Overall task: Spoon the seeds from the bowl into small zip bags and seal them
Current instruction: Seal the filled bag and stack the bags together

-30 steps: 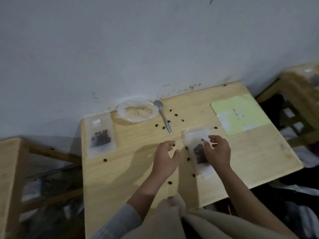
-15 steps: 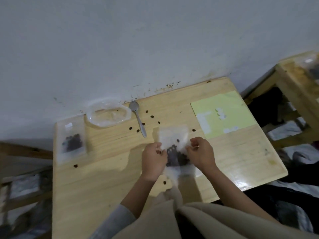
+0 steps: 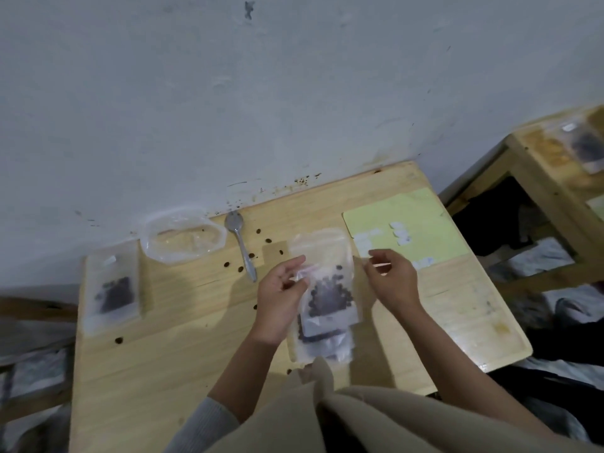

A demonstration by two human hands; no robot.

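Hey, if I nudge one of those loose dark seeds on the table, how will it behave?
A loose seed looks small and rounded, so it would probably roll or skitter across the smooth wooden table. Many already lie scattered near the spoon, suggesting they are light and escape easily.

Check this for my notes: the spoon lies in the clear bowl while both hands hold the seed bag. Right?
Not quite. In the head view the spoon lies on the table, right of the clear bowl, not in it. Both hands, left and right, do hold the seed bag.
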